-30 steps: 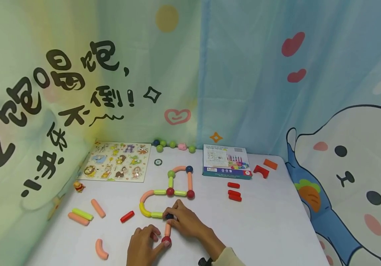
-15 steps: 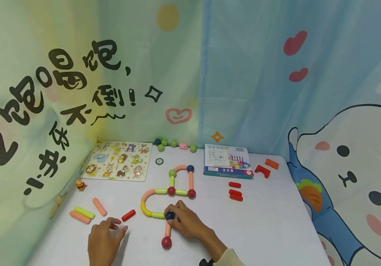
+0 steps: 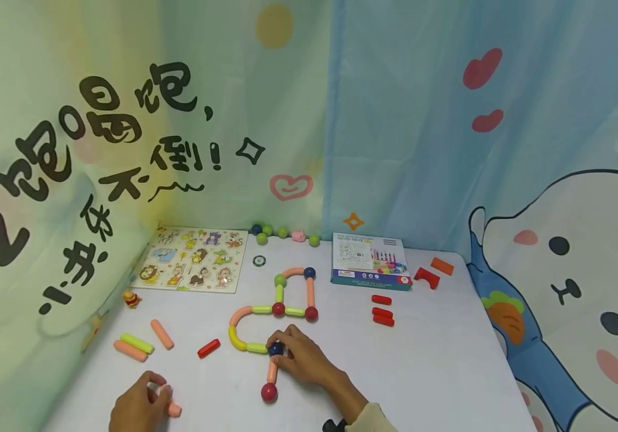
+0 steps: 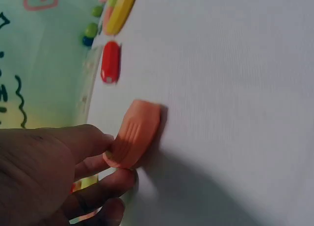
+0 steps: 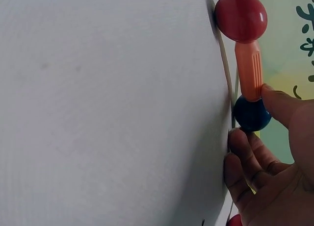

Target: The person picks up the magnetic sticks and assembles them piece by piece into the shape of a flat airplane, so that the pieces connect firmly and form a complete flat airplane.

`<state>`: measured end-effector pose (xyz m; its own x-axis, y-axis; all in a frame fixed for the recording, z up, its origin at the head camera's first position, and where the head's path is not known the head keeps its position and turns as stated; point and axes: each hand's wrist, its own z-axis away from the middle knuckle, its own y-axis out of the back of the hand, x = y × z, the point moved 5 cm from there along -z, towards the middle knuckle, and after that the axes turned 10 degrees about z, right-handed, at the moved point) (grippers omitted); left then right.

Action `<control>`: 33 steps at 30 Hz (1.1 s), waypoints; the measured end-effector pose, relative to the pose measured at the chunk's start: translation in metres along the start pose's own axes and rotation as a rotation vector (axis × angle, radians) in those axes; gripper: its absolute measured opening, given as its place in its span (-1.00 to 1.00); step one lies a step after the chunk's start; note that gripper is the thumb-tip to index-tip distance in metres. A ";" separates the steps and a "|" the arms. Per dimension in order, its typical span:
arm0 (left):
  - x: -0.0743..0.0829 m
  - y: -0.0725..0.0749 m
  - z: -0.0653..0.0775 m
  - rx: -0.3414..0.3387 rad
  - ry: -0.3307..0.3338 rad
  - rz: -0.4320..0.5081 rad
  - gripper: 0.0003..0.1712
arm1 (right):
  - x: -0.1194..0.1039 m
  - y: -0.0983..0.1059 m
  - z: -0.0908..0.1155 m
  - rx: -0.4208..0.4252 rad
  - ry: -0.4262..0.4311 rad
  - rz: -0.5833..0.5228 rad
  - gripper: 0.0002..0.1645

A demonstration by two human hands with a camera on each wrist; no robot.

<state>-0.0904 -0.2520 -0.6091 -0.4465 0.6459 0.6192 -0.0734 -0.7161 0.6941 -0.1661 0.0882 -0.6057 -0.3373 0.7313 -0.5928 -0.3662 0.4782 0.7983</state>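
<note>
From my remote seat, I start at the left edge, where a peach stick (image 3: 130,351) and a lime stick (image 3: 137,344) lie side by side, near a second peach stick (image 3: 162,334); I take them for loose spares kept within the person's reach. Below them, the left hand (image 3: 138,403) pinches one end of a curved peach piece (image 4: 135,135) between thumb and fingers, leaving the far end free, perhaps so that tip can meet something. I cannot tell whether the piece touches the table. Just right of it lies a red stick (image 3: 209,348), apart from everything else.

Mid-table, a yellow curved piece (image 3: 237,339) runs into a lime connector (image 3: 257,348), which reaches the dark blue ball (image 5: 252,113). The right hand (image 3: 303,360) pinches that ball, its thumb beside the end of the straight peach link (image 5: 249,71); I judge this keeps the joint from sliding or pulling apart. The link leads toward the person to a red ball (image 3: 269,392), whose near side is exposed. A square-like loop joins the chain farther back.

On the right, three short red sticks (image 3: 382,312) lie in front of the box (image 3: 371,262), well apart from both hands, seemingly set aside.
</note>
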 end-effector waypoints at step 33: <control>0.129 -0.094 -0.021 -0.412 -0.555 0.395 -0.82 | -0.065 -0.020 0.062 0.164 0.250 0.262 -0.70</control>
<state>-0.1602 -0.1070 -0.6023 -0.0063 0.2838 0.9588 -0.3746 -0.8897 0.2609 -0.0831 0.0610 -0.5765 -0.6087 0.7077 -0.3587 -0.1031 0.3776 0.9202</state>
